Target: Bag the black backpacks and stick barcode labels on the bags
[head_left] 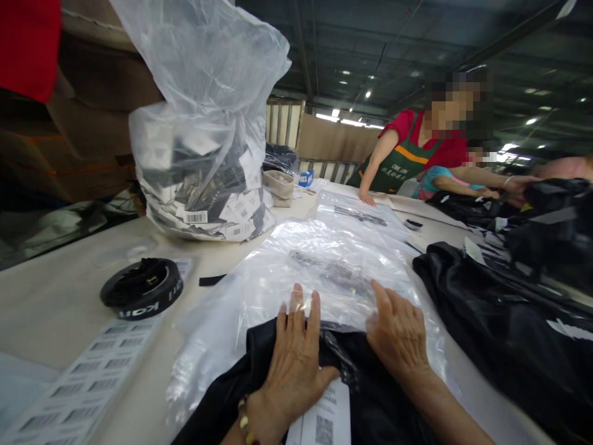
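My left hand (299,355) lies flat with fingers spread on a folded black garment (231,389). Its fingertips reach over the edge of a clear plastic bag (273,272), where glare hides whether film covers them. Under the left thumb, a white tag (327,414) with a QR code rests on the garment. My right hand (401,327) is at the garment's far right corner, touching the plastic. Its index finger is stretched out and apart from the thumb, the other fingers partly bent. The bag tops a stack of similar bags spread beneath the garment.
A big translucent sack (199,179) of tags stands at the back left. Nearer are a black lettered tape roll (141,290) and a barcode label sheet (88,377). Black garments (504,321) lie along the right. Across the table, a co-worker in a green apron (398,164) leans over.
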Tool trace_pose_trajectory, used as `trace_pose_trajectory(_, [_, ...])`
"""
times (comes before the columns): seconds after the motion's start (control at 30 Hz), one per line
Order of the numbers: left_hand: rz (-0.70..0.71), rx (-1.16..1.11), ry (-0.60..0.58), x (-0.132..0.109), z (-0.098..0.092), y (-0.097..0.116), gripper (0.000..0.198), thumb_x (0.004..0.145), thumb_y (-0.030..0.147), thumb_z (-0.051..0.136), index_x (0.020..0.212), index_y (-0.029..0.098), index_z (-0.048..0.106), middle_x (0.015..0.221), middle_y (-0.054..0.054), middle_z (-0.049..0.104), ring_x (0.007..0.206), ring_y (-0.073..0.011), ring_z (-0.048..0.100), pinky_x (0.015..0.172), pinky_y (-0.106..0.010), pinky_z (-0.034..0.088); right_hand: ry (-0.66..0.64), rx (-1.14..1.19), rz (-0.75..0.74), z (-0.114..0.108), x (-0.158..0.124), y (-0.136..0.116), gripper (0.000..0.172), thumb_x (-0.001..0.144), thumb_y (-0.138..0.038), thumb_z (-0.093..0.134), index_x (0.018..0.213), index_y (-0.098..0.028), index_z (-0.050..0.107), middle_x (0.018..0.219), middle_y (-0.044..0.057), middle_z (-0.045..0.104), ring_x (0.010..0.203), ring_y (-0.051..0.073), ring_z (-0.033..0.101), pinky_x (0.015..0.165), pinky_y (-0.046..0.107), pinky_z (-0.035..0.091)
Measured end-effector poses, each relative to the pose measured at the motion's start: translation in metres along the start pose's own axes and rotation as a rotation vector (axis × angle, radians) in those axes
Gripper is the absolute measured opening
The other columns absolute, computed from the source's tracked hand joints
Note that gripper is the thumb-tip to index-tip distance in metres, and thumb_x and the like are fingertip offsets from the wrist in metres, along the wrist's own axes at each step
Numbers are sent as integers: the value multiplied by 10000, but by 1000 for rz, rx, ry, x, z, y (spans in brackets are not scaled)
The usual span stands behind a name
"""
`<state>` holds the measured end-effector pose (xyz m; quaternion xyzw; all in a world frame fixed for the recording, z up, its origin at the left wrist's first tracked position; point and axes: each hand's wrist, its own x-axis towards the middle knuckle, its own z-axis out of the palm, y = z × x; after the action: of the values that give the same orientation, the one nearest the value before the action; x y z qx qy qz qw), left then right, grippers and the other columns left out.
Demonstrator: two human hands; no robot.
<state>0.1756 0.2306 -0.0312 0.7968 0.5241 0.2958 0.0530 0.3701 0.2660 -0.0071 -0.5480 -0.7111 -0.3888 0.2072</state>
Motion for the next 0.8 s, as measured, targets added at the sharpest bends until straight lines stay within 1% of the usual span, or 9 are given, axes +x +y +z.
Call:
trace_pose_trajectory(0.07, [-17,58,21,1,-2,0,1211,574,389,758,1437,131,-52,1500,-237,-4,1379,-368,-28,1058,-600,193,10,-49,37,1,-7,17,502,745,-34,451,1239,-116,419,1057,124,588,900,246,574,740,356,442])
trace_pose_trajectory(0.1, [-34,90,39,2,-3,0,1233,545,419,770,1440,131,-28,1496,-248,27,1377,-380,-8,1058,-609,174,-15,-71,65,1,-12,26,486,751,-26,438,1230,-109,433,1061,130,587,909,248,577,735,350,455])
trace_pose_trajectory(0.23, [-116,175,101,2,-9,-2,1269,471,484,790,1443,150,46,1493,-254,29,1359,-424,96,1060,-605,152,-223,-34,197,-5,-53,50,415,747,-18,367,1126,-83,524,1048,141,586,937,236,590,760,324,503])
trace_pose_trajectory(0.3, [-161,179,80,2,-14,-5,1269,465,512,784,1442,167,53,1497,-247,-2,1352,-436,112,1055,-609,144,-331,27,268,-11,-78,54,399,761,-56,339,1091,-106,556,1062,136,587,950,237,599,758,334,523])
trace_pose_trajectory(0.4, [-274,148,-25,4,-22,-10,1272,489,539,757,1441,168,-1,1493,-255,-39,1360,-428,81,1043,-623,130,-425,218,378,-18,-111,55,399,805,-150,301,1090,-162,580,1023,101,619,919,221,623,729,341,543])
trace_pose_trajectory(0.5, [-370,115,-127,7,-31,-12,1228,544,554,711,1438,160,-33,1493,-251,-62,1369,-408,55,1038,-628,118,-407,421,507,-23,-129,58,393,831,-240,299,1075,-189,603,978,79,656,887,201,642,777,341,540])
trace_pose_trajectory(0.57, [-394,107,-152,8,-35,-12,1187,573,562,684,1440,157,-20,1496,-242,-57,1374,-395,44,1041,-626,108,-372,455,602,-25,-137,61,399,819,-272,311,1058,-181,618,981,87,671,896,213,647,797,364,538])
trace_pose_trajectory(0.73, [-419,24,-131,12,-37,-16,1160,603,543,669,1438,154,-36,1502,-232,-9,1377,-370,93,1051,-623,114,-375,456,776,-40,-161,55,437,801,-306,324,1105,-165,605,1024,96,683,936,239,651,820,401,543])
trace_pose_trajectory(0.8, [-456,-78,-51,13,-36,-22,1111,643,529,646,1439,141,-26,1502,-223,46,1372,-361,136,1073,-581,161,-364,473,807,-48,-172,47,458,812,-326,327,1158,-152,572,1078,106,666,974,244,640,843,400,537])
